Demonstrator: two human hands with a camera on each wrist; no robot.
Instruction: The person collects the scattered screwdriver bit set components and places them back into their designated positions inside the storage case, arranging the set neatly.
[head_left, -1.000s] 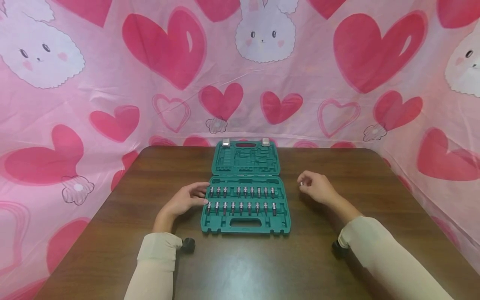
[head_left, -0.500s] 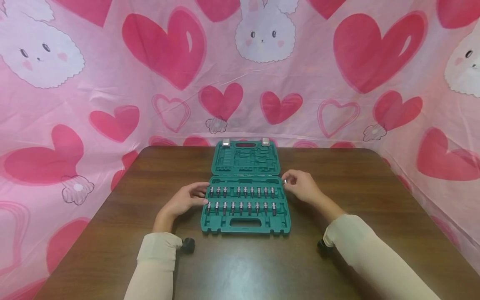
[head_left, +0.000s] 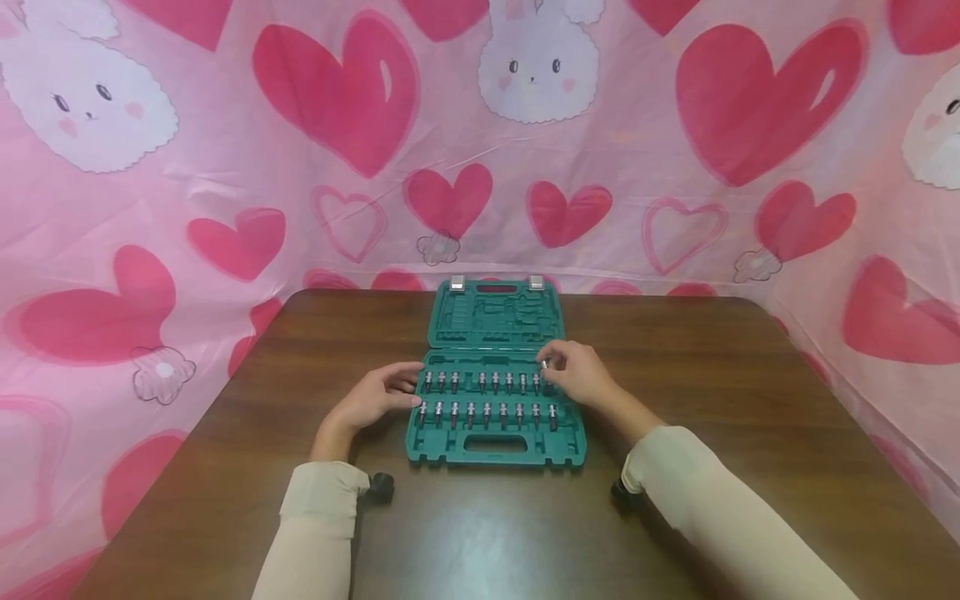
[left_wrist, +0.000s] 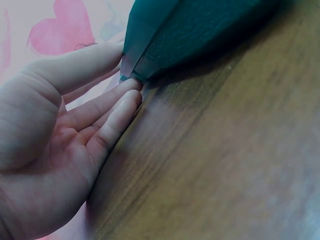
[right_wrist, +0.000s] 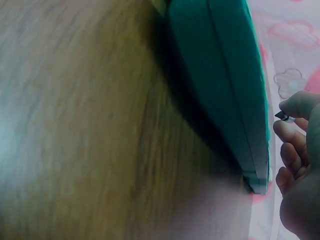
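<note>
A green plastic case (head_left: 442,448) lies unfolded on the table, two rows of silver bit sockets (head_left: 487,412) standing in its near half. The back row has a gap after the third one from the left. At the case's left side rests my left hand (head_left: 371,400), thumb and fingertips touching the side wall in the left wrist view. My right hand (head_left: 581,373) is over the right end of the back row. Between its thumb and index finger it pinches a small bit socket (right_wrist: 285,116), dark pointed tip showing in the right wrist view.
Behind the near half, the case's lid (head_left: 495,312) lies back with moulded recesses and two pale latches. The brown wooden table (head_left: 480,533) reaches to a pink heart-and-rabbit cloth (head_left: 480,225) hung around its back and sides.
My right hand has moved left with the pinched bit socket, from the table beside the case to over the back row. The left hand has stayed at the case's left side.
</note>
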